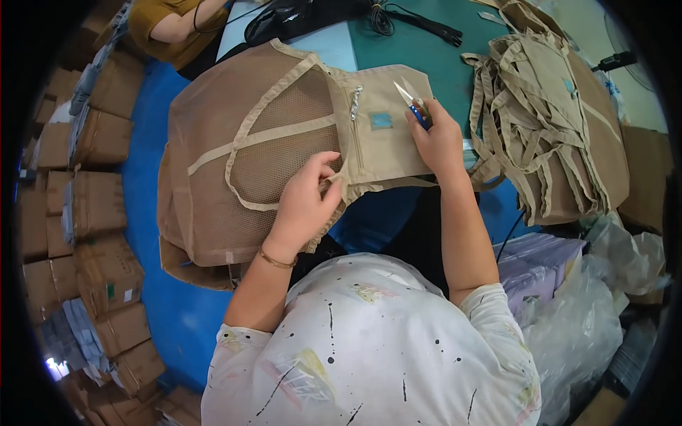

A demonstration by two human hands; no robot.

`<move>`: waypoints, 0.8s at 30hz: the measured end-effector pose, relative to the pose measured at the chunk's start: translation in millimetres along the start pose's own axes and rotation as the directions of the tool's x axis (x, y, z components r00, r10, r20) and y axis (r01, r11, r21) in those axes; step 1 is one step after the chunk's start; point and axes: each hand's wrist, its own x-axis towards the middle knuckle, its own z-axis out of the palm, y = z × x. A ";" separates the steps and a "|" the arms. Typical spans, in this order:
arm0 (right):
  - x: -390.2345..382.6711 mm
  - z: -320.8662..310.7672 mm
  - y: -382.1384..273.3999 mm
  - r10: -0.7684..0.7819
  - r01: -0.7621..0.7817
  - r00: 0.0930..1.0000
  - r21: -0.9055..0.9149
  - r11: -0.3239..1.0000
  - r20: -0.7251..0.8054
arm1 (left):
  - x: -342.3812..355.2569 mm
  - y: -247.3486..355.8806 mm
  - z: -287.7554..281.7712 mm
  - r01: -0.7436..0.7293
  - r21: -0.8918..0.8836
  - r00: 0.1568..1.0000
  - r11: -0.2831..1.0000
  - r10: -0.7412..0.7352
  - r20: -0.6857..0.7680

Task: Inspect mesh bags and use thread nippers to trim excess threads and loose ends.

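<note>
A tan mesh bag with beige straps lies spread before me, partly on the table. Its flat beige panel has a zipper and a small teal label. My left hand is at the bag's edge beside the zipper, fingers curled and pinching the fabric edge there. In my right hand is a pair of blue-handled thread snips, blades pointing up and left above the panel. The palm of that hand rests over the panel's right side.
More tan mesh bags are piled at the right. Black cords and a black bag lie on the green table. Cardboard boxes line the left. Clear plastic lies at lower right. Another person's arm shows far left.
</note>
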 end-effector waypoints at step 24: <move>-82.7 29.1 -59.8 0.171 -0.569 0.813 0.701 0.429 0.556 | -3.4 -33.2 5.3 0.015 -0.668 0.998 0.744 0.032 0.058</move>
